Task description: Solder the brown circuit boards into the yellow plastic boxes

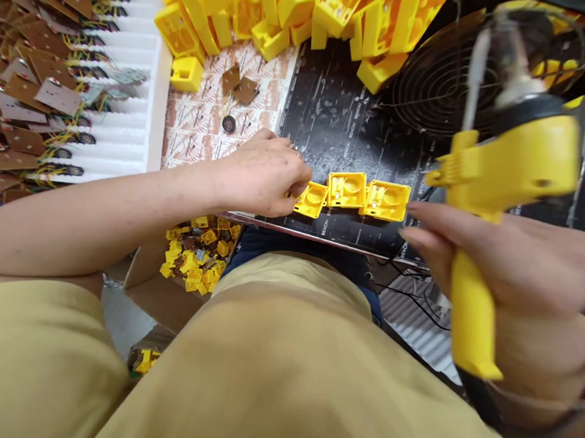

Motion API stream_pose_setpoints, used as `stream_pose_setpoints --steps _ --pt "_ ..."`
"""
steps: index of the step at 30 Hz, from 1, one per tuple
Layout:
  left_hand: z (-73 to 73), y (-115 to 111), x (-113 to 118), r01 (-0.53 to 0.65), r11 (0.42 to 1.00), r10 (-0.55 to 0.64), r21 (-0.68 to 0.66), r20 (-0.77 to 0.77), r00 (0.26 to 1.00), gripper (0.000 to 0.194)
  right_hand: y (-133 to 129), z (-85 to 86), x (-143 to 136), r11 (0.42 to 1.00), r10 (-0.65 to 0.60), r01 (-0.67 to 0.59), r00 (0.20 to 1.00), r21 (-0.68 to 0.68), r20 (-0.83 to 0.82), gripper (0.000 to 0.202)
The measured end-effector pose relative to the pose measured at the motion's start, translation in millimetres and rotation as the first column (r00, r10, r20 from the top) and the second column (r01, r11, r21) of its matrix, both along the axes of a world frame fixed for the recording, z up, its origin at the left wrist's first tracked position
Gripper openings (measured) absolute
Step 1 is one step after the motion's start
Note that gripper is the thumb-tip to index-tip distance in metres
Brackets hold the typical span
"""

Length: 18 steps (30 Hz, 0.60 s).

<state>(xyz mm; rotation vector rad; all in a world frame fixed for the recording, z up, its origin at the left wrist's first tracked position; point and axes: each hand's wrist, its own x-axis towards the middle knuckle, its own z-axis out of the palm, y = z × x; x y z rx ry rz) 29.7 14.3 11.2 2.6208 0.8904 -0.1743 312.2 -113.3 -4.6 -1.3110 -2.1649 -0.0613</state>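
My right hand (534,262) is wrapped around the handle of a yellow hot glue gun (476,312), raised at the right with its nozzle pointing away from me and slightly blurred. Along the front of the bench, three open yellow plastic cases (346,189) lie in a row, each with a round perforated grille inside. My left hand (275,174) has its fingers curled down on the left end of the leftmost case (311,199). The fingertips there are partly hidden. The thumb and index finger of my right hand come close to the rightmost case (386,200), without clearly touching it.
Many yellow cases (281,11) are heaped at the back. A small round speaker (229,124) and brown boards (240,86) lie behind my left hand. Wired boards fill a white foam tray (124,114) at left. A fan grille (432,82) stands back right; a cardboard box (155,283) sits below.
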Motion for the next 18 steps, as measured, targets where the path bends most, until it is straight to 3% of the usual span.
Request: stream_pose_setpoints --steps 2,4,7,10,14,18 --pt "3.9 -3 -9 0.006 1.0 -0.006 0.007 0.045 0.999 0.017 15 -8.7 -3 0.984 0.1 -0.115 0.989 0.135 0.112 0.016" --pt "6.7 -8 -16 0.024 0.999 -0.026 0.026 0.092 0.995 0.035 29 -17.5 -2 0.96 0.171 -0.207 0.966 0.187 0.192 0.022" --pt "0.2 -20 -20 0.077 0.994 -0.088 0.071 0.155 0.984 0.058 46 -31.1 -5 0.953 0.252 -0.271 0.957 0.134 0.146 0.043" --pt "-18.9 -29 -17 0.103 0.983 -0.128 0.15 0.172 0.977 0.061 57 -43.5 -15 0.937 0.339 -0.342 0.94 0.069 0.044 0.043" --pt "-34.9 -29 -24 0.07 0.964 -0.114 0.257 0.158 0.981 0.058 59 -51.3 -30 0.939 0.332 -0.334 0.942 0.08 0.038 0.029" --pt "-19.7 -11 -46 0.009 0.965 -0.06 0.262 0.186 0.981 0.065 52 -53.4 -45 0.953 0.277 -0.28 0.96 0.119 0.04 0.039"
